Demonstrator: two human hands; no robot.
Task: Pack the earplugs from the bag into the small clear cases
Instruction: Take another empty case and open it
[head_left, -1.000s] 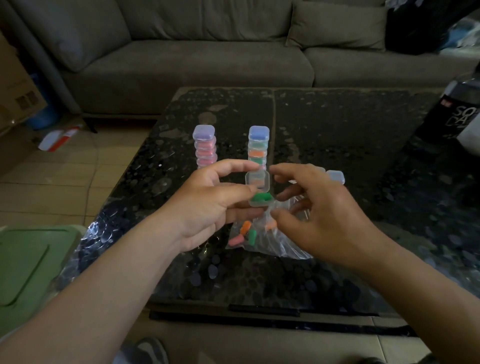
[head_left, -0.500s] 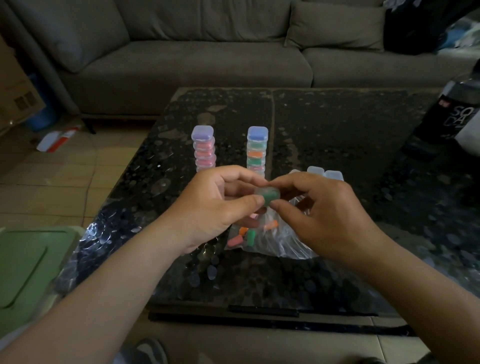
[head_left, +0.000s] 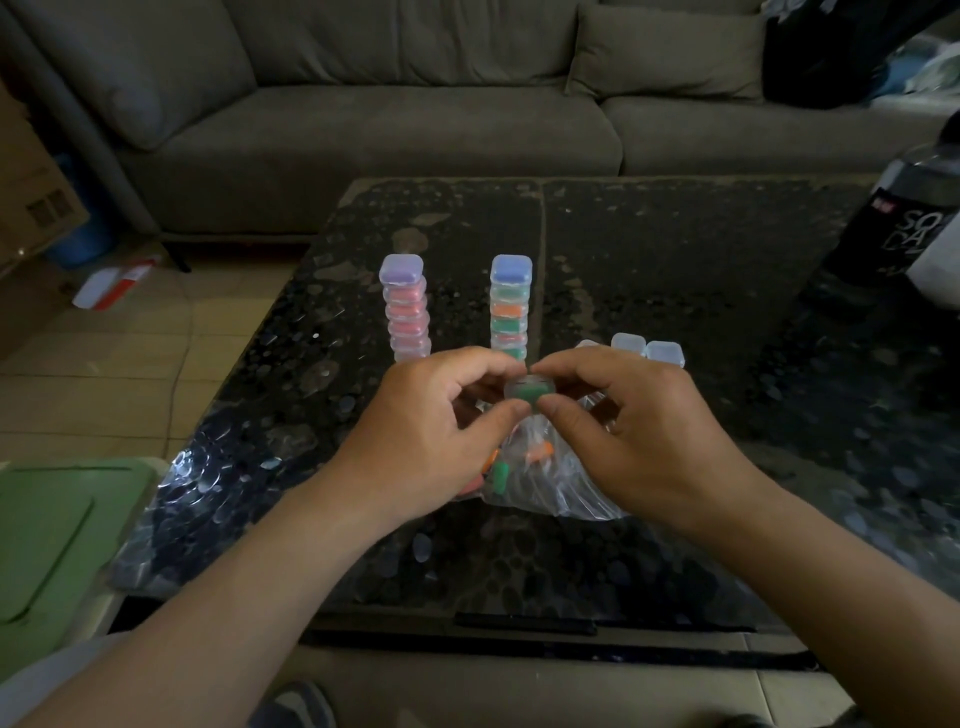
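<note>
Working low over the dark bench (head_left: 675, 249), left hand (head_left: 421, 441) and right hand (head_left: 639, 431) meeting just above the clear bag (head_left: 550, 483) of loose earplugs (head_left: 501, 470). Could topple a tower of filled cases: left stack (head_left: 405, 317) off to the side, right stack (head_left: 510, 306) just behind the knuckles and likely to go over with any forward jerk while snapping shut. Could also squeeze unevenly and pop the lid, spilling the contents onto the bag or across the bench. Both hands curled, grasping the small clear case (head_left: 530, 391) from opposite sides. Held off the bench, thumbs below and forefingers above, lid seemingly down; latched or not, cannot tell. Green earplugs (head_left: 531, 396) enclosed inside, count unclear, not touching the fingers (head_left: 513, 411).
</note>
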